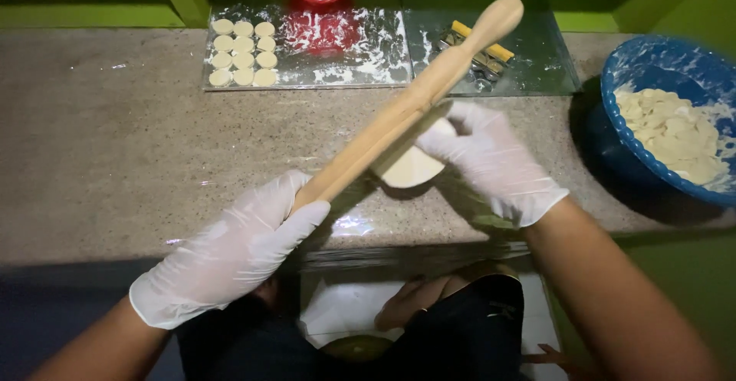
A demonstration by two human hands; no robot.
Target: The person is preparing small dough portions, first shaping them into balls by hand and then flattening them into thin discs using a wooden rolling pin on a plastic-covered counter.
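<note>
left hand (230, 251) grips rolling pin (414, 97) | right hand (491, 159) holds dough piece (410, 168) (half hidden)

gloved left hand (230, 254) clenched, right hand (491, 159) pinching

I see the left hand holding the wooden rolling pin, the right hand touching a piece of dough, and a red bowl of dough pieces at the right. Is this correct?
Not quite: in the head view the bowl of dough pieces at the right is blue. The left hand does hold the rolling pin, and the right hand touches the dough.

Tan wooden rolling pin (414, 105), pale cream dough (410, 168), blue bowl (613, 132).
</note>
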